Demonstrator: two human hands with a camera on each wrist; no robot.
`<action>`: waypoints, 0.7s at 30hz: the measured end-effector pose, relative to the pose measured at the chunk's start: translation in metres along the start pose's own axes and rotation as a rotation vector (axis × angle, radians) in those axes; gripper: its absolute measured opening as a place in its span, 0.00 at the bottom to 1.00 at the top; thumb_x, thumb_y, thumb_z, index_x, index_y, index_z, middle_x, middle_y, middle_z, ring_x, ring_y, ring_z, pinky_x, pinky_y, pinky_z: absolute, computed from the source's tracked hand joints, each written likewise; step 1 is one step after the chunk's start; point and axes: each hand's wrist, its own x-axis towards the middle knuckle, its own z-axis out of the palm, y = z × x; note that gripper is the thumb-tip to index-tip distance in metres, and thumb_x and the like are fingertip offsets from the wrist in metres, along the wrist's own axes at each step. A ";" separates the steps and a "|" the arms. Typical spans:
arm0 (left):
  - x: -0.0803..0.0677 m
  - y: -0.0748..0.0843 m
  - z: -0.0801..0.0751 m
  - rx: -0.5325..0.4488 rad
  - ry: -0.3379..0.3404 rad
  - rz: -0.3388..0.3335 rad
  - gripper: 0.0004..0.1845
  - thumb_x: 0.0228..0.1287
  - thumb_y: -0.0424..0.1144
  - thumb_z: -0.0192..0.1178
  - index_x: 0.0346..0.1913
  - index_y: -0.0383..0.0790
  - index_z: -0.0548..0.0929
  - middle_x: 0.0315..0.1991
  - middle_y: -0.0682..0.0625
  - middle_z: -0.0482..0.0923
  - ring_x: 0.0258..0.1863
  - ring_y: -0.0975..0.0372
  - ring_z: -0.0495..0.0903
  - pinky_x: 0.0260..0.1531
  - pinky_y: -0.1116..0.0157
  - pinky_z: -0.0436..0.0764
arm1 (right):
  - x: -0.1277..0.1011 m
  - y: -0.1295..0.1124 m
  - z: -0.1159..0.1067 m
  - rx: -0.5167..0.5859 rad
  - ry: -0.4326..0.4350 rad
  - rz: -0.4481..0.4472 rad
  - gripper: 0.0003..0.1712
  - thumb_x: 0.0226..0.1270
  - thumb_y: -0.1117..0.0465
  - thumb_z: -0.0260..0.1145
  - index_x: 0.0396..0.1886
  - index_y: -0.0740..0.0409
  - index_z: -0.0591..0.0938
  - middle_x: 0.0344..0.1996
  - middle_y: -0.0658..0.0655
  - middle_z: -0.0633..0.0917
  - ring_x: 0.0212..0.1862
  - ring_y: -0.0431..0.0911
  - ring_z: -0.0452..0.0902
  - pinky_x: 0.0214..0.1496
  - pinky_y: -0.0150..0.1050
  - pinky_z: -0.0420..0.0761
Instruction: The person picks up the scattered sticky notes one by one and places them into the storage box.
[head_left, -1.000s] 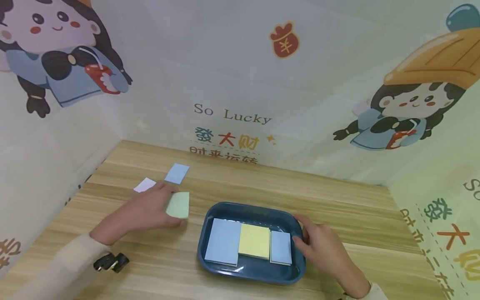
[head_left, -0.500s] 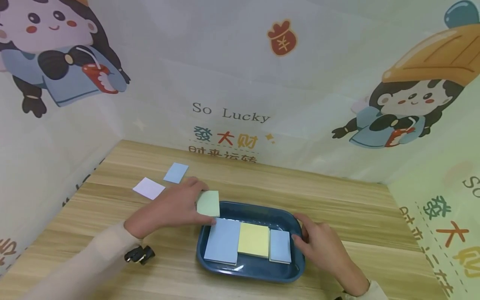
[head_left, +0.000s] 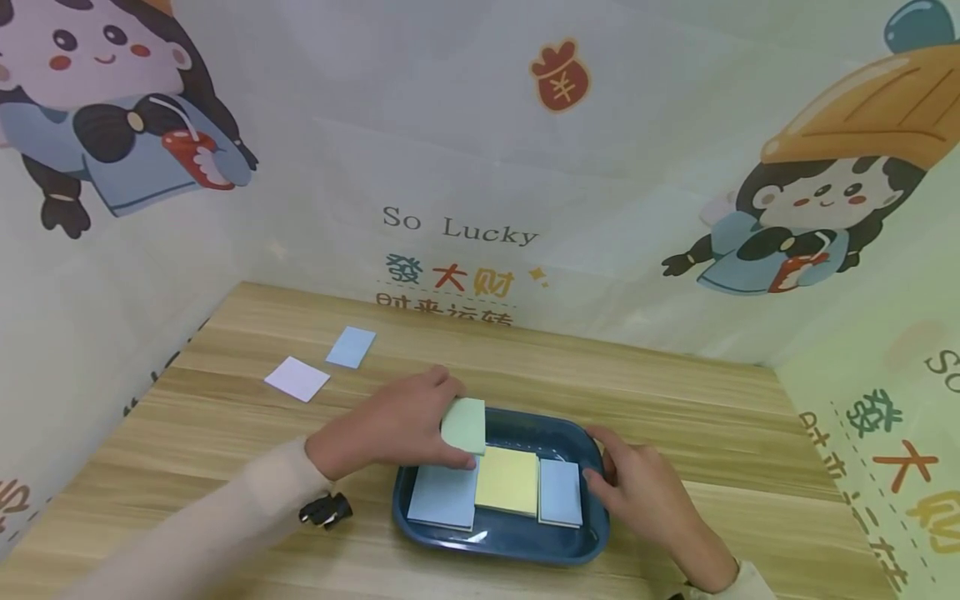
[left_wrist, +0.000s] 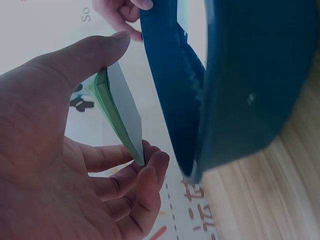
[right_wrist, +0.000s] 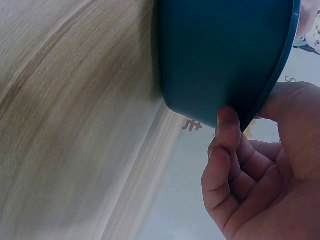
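My left hand (head_left: 397, 421) holds a pale green sticky note pad (head_left: 465, 426) by its edges, thumb on one side and fingers on the other, above the left part of a dark blue tray (head_left: 495, 550). In the left wrist view the pad (left_wrist: 120, 110) shows green sides and a whitish underside. Inside the tray lie a larger blue pad (head_left: 442, 500), a yellow pad (head_left: 507, 481) and a smaller blue pad (head_left: 559, 493), side by side. My right hand (head_left: 648, 496) grips the tray's right end, with thumb and fingers at the rim in the right wrist view.
On the wooden table (head_left: 225, 467), left of the tray, lie a lilac pad (head_left: 297, 379) and a small blue pad (head_left: 351, 347). A printed cloth (head_left: 450, 150) with cartoon figures stands around the back and sides.
My left hand has carried the green pad rightward from the table to over the tray, uncovering the lilac pad. The right hand has stayed at the tray's end.
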 end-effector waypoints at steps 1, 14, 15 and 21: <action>0.002 0.003 0.001 -0.001 -0.004 0.004 0.49 0.56 0.65 0.80 0.70 0.32 0.81 0.60 0.42 0.79 0.44 0.56 0.79 0.43 0.57 0.84 | 0.000 0.000 0.000 -0.001 0.000 0.001 0.27 0.66 0.68 0.77 0.64 0.67 0.84 0.21 0.36 0.73 0.20 0.29 0.63 0.25 0.33 0.71; 0.022 0.032 0.013 0.049 -0.050 0.068 0.48 0.56 0.66 0.80 0.70 0.36 0.82 0.57 0.44 0.79 0.46 0.56 0.78 0.45 0.59 0.83 | -0.001 0.003 0.002 -0.017 0.007 -0.015 0.28 0.65 0.67 0.78 0.64 0.67 0.84 0.21 0.36 0.72 0.20 0.29 0.62 0.24 0.33 0.69; 0.023 0.033 0.014 0.051 -0.054 0.074 0.48 0.57 0.66 0.80 0.70 0.36 0.82 0.57 0.44 0.79 0.46 0.56 0.78 0.44 0.59 0.83 | 0.000 0.003 0.002 -0.017 0.004 -0.008 0.28 0.65 0.67 0.78 0.64 0.67 0.84 0.21 0.36 0.73 0.20 0.29 0.62 0.24 0.33 0.69; 0.027 0.042 0.018 0.056 -0.057 0.101 0.48 0.57 0.67 0.80 0.70 0.36 0.82 0.59 0.44 0.79 0.44 0.58 0.77 0.41 0.61 0.81 | 0.000 0.002 0.002 -0.018 0.007 0.006 0.28 0.65 0.66 0.77 0.65 0.66 0.84 0.21 0.36 0.73 0.20 0.29 0.62 0.24 0.33 0.69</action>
